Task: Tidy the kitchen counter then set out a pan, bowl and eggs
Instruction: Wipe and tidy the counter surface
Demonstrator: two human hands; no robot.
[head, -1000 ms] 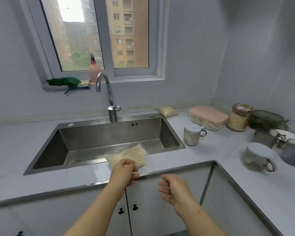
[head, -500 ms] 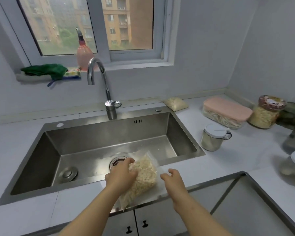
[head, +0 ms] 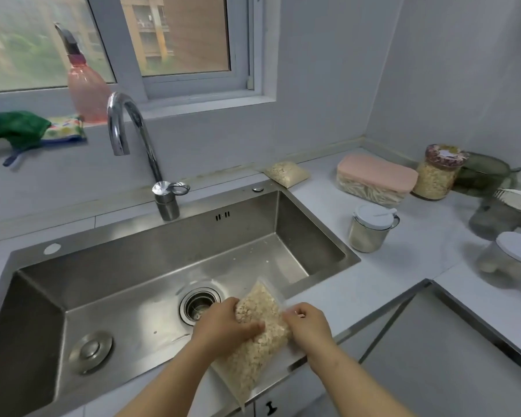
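Observation:
A clear plastic bag of pale oat-like flakes [head: 257,353] lies slanted over the front rim of the steel sink [head: 313,236]. My left hand [head: 223,326] grips its left side, fingers wrapped over the bag. At the bag's right edge my right hand [head: 309,325] pinches the plastic. A second, smaller bag of the same flakes [head: 287,173] rests on the counter behind the sink's right corner. No pan, bowl or eggs can be made out for certain.
On the right counter stand a pink-lidded box [head: 375,182], a flake-filled jar [head: 438,173], a white-lidded jar [head: 370,228], another lidded jar [head: 509,260] and dark glassware [head: 491,176]. The faucet [head: 139,145] rises behind the sink. A pink bottle [head: 85,85] and cloths [head: 18,127] sit on the windowsill.
The view has tilted down and moved closer to the sink. My right hand has come up from below the counter edge and taken hold of the bag, which my left hand still holds.

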